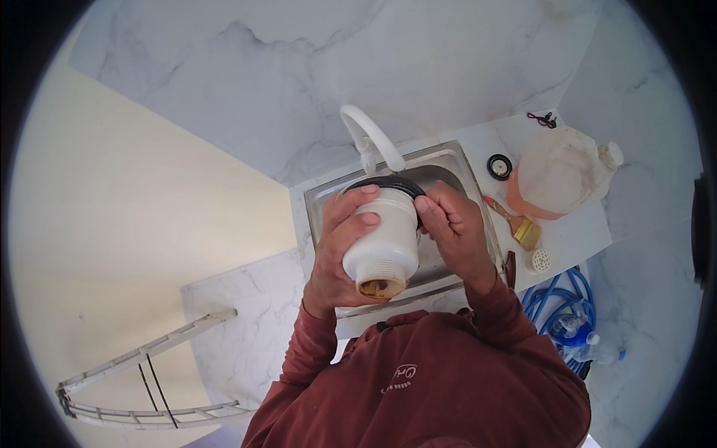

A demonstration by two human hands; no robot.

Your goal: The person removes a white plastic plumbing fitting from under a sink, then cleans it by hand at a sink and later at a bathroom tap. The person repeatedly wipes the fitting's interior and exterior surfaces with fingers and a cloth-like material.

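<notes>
Over the sink, my left hand (340,243) is wrapped round a white plastic housing (385,243), holding it tilted. The housing's narrow threaded neck points toward me, and its opening is stained brown inside. A black ring (392,183) sits round the wide far end, above more threads. My right hand (454,228) is closed at the ring's right side, thumb and fingers pinching its edge. The fingertips of the right hand are partly hidden, as is the far face of the housing.
Behind the housing, a white curved faucet (373,138) arches over the steel sink (472,175). On the right counter are a large jug (556,172), a paintbrush (526,233), a round black-and-white part (499,167) and a white strainer (539,260). Blue hose (582,287) and a ladder (149,351) flank me.
</notes>
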